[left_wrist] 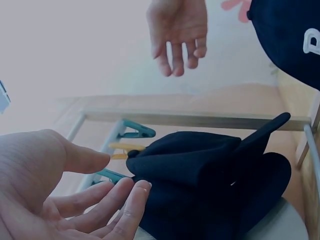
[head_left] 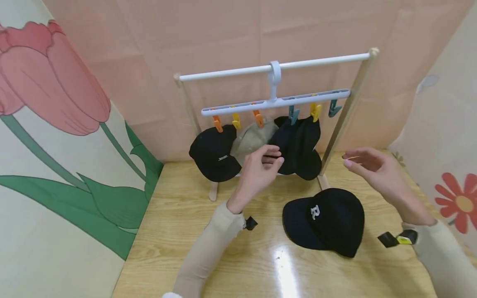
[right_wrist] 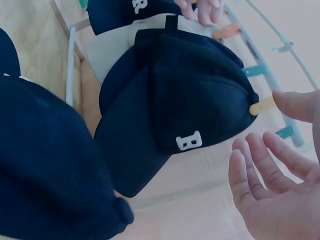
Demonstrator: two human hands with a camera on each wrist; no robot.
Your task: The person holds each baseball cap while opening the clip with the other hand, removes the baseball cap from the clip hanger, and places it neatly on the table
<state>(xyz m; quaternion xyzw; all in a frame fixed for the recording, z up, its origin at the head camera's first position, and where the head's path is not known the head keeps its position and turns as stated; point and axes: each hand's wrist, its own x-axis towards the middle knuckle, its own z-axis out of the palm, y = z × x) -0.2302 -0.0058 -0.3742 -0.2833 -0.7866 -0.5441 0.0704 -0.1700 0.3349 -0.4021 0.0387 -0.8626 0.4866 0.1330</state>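
My left hand (head_left: 261,167) is held in front of the hanging caps, its thumb and fingers apart with nothing between them. A beige cap (head_left: 247,140) and dark caps (head_left: 296,145) hang just behind it. To the right, my right hand (head_left: 384,174) hovers over the table, fingers loosely bent and holding nothing. Below and left of it, a black cap (head_left: 340,219) with a white letter R lies on the table, brim to the left. In the right wrist view, a dark hanging cap (right_wrist: 195,100) with a white letter is gripped at its top by a yellow clip (right_wrist: 262,106).
A white bar hanger (head_left: 238,108) with orange, yellow and teal clips hangs from the rack's top rod (head_left: 320,62). Another black cap (head_left: 212,151) hangs at its left end. The rightmost teal clip (head_left: 333,108) holds no cap. Walls enclose the wooden table (head_left: 167,240).
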